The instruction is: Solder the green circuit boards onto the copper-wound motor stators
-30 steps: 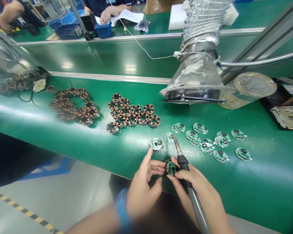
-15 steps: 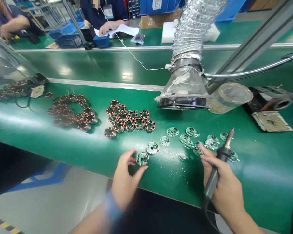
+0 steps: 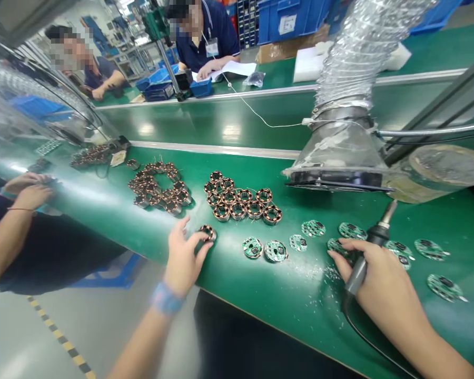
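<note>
Left hand (image 3: pixel 184 258) moved, half-hiding a copper coil (image 3: pixel 208 232)

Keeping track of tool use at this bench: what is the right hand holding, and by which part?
The right hand holds a black-handled soldering iron around its handle, metal tip pointing up.

1 left hand (image 3: pixel 184 258), 1 right hand (image 3: pixel 387 279), 1 soldering iron (image 3: pixel 363 268), 1 fume extractor hood (image 3: pixel 339 152) and about 10 round green circuit boards (image 3: pixel 276 251) show.

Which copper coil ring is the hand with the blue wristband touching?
The copper-wound ring held by the left hand; it sits apart from the tight cluster of copper rings.
</note>
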Demonstrator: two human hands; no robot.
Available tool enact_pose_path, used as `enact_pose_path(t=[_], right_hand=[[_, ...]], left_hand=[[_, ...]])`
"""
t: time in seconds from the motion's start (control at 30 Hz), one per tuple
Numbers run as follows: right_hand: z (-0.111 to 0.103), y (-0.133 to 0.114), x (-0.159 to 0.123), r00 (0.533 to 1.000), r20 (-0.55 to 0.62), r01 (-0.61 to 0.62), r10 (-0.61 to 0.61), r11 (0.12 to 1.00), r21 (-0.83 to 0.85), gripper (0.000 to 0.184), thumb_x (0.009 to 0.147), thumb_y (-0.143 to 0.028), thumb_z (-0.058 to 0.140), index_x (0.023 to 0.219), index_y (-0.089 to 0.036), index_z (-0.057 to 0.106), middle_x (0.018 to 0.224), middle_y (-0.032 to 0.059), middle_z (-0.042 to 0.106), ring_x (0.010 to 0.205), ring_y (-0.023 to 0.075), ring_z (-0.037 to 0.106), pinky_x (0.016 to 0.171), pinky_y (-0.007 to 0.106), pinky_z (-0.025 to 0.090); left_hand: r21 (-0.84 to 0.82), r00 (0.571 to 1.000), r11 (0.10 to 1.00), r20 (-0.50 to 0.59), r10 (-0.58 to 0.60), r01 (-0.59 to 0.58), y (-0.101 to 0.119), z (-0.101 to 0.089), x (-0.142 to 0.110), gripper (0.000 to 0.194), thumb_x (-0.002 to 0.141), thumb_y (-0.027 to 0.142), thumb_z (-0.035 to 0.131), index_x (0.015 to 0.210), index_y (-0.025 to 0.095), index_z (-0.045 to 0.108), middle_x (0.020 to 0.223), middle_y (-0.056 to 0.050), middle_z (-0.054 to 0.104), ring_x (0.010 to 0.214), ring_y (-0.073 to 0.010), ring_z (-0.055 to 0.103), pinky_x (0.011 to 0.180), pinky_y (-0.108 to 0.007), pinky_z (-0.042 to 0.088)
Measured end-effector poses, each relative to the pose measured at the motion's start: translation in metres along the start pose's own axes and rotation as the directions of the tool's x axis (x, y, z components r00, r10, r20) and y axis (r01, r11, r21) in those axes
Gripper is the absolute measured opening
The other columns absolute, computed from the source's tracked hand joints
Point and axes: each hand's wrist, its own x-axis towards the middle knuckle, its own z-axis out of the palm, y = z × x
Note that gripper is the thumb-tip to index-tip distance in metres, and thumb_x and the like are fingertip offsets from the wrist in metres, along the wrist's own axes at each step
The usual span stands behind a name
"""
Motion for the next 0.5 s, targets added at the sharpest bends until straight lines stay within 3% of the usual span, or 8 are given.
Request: enact_pose_path(t=[0.1,0.2,0.33,0.43,0.5], right_hand=[[0.001,0.001,0.0,1.0,0.001,-0.018,0.018,1.0,0.016,0.026,0.083,-0.044,0.052,0.094,-0.021,0.051,0.095,0.0071,0.065,0.081,0.023,0.062,0.067,0.037,0.048],[-0.005,-0.005,-0.001,0.999,-0.021,-0.042,0.043,0.999,0.025,0.022,0.082,-0.04,0.055,0.092,-0.021,0.049,0.107,0.0073,0.064,0.091,0.0225,0.063,0.071,0.035,0.05],[-0.027,-0.033,-0.011,0.993,-0.055,-0.098,0.103,0.991,0.092,0.026,0.079,-0.037,0.061,0.095,-0.022,0.047,0.11,0.0076,0.064,0.095,0.0225,0.063,0.075,0.035,0.049],[-0.04,-0.061,-0.025,0.999,-0.012,-0.034,0.039,0.962,0.271,0.028,0.076,-0.029,0.066,0.093,-0.022,0.045,0.104,0.0076,0.065,0.09,0.0193,0.065,0.078,0.033,0.05],[-0.039,-0.075,-0.034,1.0,0.002,0.018,-0.02,0.934,0.357,0.029,0.075,-0.026,0.067,0.092,-0.022,0.044,0.099,0.0071,0.065,0.086,0.0181,0.065,0.076,0.032,0.051]], left_hand=[[-0.13,0.999,0.991,0.023,0.034,-0.031,0.028,-0.003,-0.032,0.002,0.076,0.019,0.067,0.078,0.02,0.068,0.13,-0.011,0.039,0.114,-0.031,0.048,0.093,-0.052,0.045],[-0.397,0.992,0.912,0.035,0.125,-0.101,0.069,0.007,-0.057,0.003,0.075,0.019,0.069,0.076,0.019,0.066,0.118,-0.011,0.05,0.093,-0.0217,0.06,0.079,-0.038,0.055],[-0.557,0.982,0.818,0.024,0.187,-0.142,0.114,0.031,-0.062,0.012,0.073,0.022,0.071,0.083,0.02,0.064,0.112,-0.01,0.056,0.088,-0.0199,0.062,0.076,-0.035,0.056],[-0.626,0.996,0.779,0.037,0.075,-0.036,0.121,0.035,-0.059,0.034,0.068,0.026,0.076,0.095,0.019,0.058,0.112,-0.013,0.056,0.09,-0.0216,0.062,0.078,-0.038,0.055],[-0.683,0.987,0.713,0.138,-0.086,0.158,0.118,0.031,-0.059,0.039,0.069,0.025,0.074,0.101,0.016,0.054,0.102,-0.012,0.059,0.085,-0.0202,0.063,0.075,-0.037,0.056]])
